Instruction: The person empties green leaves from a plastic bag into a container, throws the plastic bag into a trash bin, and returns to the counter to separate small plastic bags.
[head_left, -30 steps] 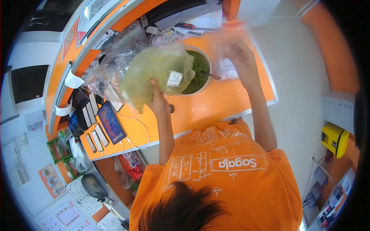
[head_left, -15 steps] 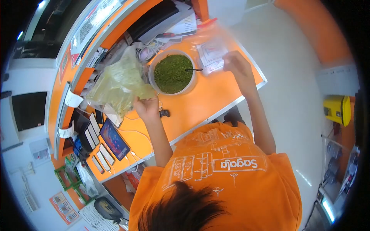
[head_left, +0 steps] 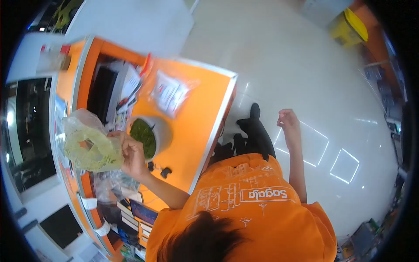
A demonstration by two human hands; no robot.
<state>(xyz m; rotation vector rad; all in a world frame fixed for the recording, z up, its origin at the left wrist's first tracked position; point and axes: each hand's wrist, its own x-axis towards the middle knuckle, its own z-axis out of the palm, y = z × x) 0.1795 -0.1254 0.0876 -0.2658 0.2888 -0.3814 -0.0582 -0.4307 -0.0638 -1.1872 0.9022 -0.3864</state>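
Observation:
A crumpled, translucent yellow-green bag (head_left: pixel 94 146) with green bits inside hangs from my left hand (head_left: pixel 131 153), whose fingers are closed on its edge. It is over the left side of the counter. Just right of that hand stands a white tub (head_left: pixel 163 137) of green leafy or powdery stuff, with a dark handle sticking up from it. My right hand (head_left: pixel 288 118) is out over the floor at the right, its fingers curled, and nothing plain shows in it. A clear zip bag with a white packet (head_left: pixel 170 94) lies behind the tub.
The orange counter (head_left: pixel 196 109) has a metal-trimmed edge beside my body. Small black objects (head_left: pixel 166 172) lie near the tub. A tablet (head_left: pixel 143 212) and several phones are at the front left. Papers (head_left: pixel 131 83) are at the back. A yellow bin (head_left: pixel 349 28) stands far right.
The view has turned toward the right. My left hand has lifted the yellow-green bag off the counter area near the tub. My right hand has moved away from the clear zip bag, out over the floor.

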